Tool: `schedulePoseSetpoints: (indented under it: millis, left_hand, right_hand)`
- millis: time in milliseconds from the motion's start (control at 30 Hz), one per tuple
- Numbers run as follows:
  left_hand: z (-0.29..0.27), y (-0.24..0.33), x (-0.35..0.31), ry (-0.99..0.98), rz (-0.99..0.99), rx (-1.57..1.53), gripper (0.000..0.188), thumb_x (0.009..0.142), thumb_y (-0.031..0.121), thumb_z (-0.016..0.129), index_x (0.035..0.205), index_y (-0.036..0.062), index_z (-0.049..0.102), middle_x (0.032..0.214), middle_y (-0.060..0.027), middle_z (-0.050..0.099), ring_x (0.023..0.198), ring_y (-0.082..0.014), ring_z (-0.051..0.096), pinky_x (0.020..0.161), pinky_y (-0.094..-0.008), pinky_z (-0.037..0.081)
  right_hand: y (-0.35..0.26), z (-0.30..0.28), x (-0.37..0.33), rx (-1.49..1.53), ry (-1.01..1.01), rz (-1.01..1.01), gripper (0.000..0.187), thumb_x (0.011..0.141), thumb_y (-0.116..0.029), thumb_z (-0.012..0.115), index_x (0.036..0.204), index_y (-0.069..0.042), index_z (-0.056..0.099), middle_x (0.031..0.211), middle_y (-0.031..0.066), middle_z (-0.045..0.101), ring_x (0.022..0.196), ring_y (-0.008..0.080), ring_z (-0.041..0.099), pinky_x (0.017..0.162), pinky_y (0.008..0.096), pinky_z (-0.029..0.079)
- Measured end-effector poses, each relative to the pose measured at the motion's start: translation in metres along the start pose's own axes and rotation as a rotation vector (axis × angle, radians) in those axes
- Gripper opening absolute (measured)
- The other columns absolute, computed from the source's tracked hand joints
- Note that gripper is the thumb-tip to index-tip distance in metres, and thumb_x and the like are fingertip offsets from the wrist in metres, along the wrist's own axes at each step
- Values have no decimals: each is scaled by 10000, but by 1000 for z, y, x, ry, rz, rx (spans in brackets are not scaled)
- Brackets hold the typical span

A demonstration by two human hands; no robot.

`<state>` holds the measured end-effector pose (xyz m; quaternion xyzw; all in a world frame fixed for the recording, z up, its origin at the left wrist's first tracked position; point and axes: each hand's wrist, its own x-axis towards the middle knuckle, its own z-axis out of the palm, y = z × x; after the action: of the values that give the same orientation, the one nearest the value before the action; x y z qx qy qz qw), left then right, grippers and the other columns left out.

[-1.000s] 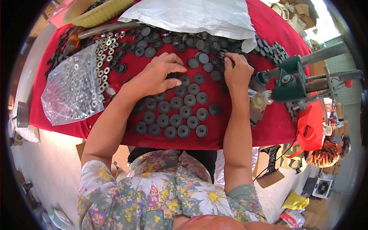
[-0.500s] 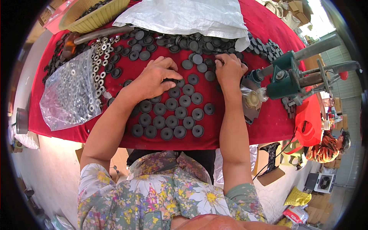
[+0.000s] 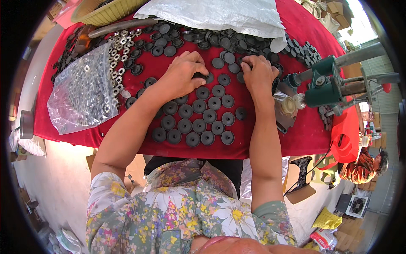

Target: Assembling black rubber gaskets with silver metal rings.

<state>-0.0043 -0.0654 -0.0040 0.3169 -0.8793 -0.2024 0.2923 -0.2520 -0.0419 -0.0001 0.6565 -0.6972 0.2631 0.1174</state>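
Several black round rubber discs point(image 3: 198, 119) lie in neat rows on a red cloth-covered table point(image 3: 296, 139). My left hand point(image 3: 182, 75) rests palm down at the far end of the rows, fingers curled on a disc. My right hand point(image 3: 258, 73) reaches to the loose heap of black discs point(image 3: 220, 40) further back, fingertips among them; whether it holds one is hidden.
A clear plastic bag of metal washers point(image 3: 80, 91) lies at the left, with loose washers point(image 3: 120, 42) behind it. A green hand press point(image 3: 325, 86) stands at the right. A white sack point(image 3: 220, 15) and a yellow basket point(image 3: 105, 10) sit at the back. Another person point(image 3: 363, 165) sits lower right.
Both hands have slid further back along the table toward the loose heap. The rows of discs stay in place.
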Motion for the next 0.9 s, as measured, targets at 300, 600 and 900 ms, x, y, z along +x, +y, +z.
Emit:
schedulePoseSetpoints:
  millis: [300, 600, 900]
  left_hand:
    - [-13, -11, 2, 236, -194, -319, 158, 852, -2, 682, 1008, -3, 703, 1031, -63, 639, 938, -161, 631, 820, -292, 506]
    - [-32, 33, 2, 115, -367, -760, 395, 981, 258, 645, 1250, -31, 628, 982, -60, 685, 808, -107, 636, 727, -261, 527]
    - [-137, 93, -64, 169, -191, -657, 160, 947, 113, 631, 1003, -17, 705, 896, -74, 661, 809, -113, 629, 676, -256, 528]
  right_hand:
    - [-50, -8, -20, 311, -159, -467, 110, 772, -192, 779, 854, -140, 728, 851, 18, 644, 882, 231, 625, 884, 417, 371]
    - [-70, -25, -9, 692, 19, -368, 88, 783, -108, 763, 840, -96, 698, 823, 22, 647, 829, 218, 626, 860, 374, 389]
    - [-70, -31, -17, 961, -26, -150, 161, 936, -29, 633, 1067, 14, 717, 933, 56, 702, 849, 114, 648, 783, 251, 505]
